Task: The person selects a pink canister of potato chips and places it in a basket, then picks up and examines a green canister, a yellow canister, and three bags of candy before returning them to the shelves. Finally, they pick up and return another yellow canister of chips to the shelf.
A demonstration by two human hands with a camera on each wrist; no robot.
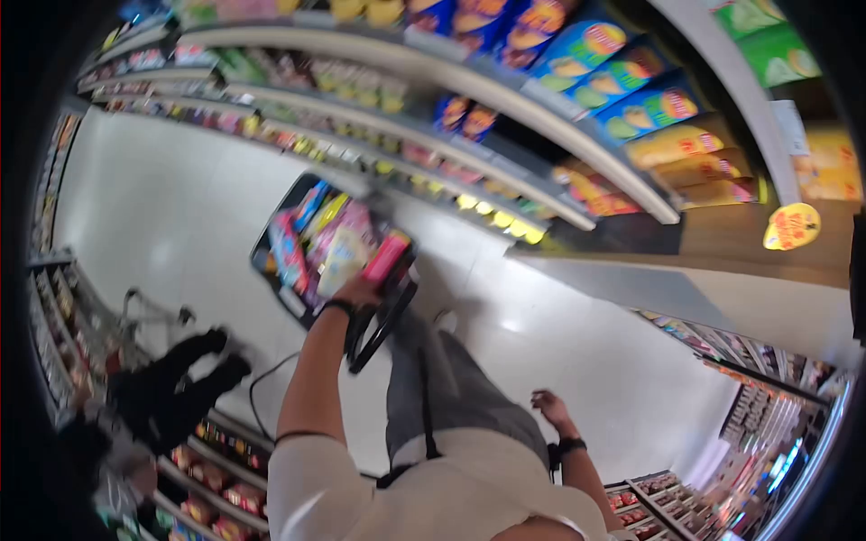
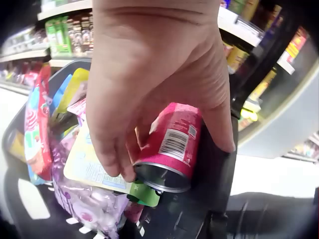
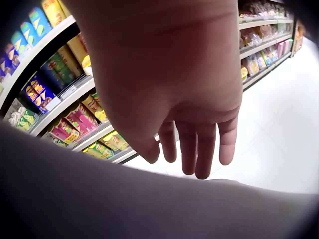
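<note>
Over the near edge of a dark shopping basket (image 1: 260,257), my left hand (image 1: 361,293) holds a pink canister (image 2: 172,142). Its fingers lie along one side and the thumb is at the other. The canister is tilted, its barcode and metal-rimmed end showing in the left wrist view; the hand hides part of it. Beside it in the basket are a purple clear bag (image 2: 87,209), a pale packet (image 2: 94,164) and a red-and-blue packet (image 2: 39,129). My right hand (image 3: 184,104) hangs beside my body with loose fingers and nothing in it.
A black basket handle (image 1: 383,326) rises near my left wrist. Shelves with chip canisters (image 1: 649,113) run along the far side. At the left stands another person in dark trousers (image 1: 176,383), close to more shelves (image 1: 216,455). Pale tiled floor (image 1: 171,194) lies between.
</note>
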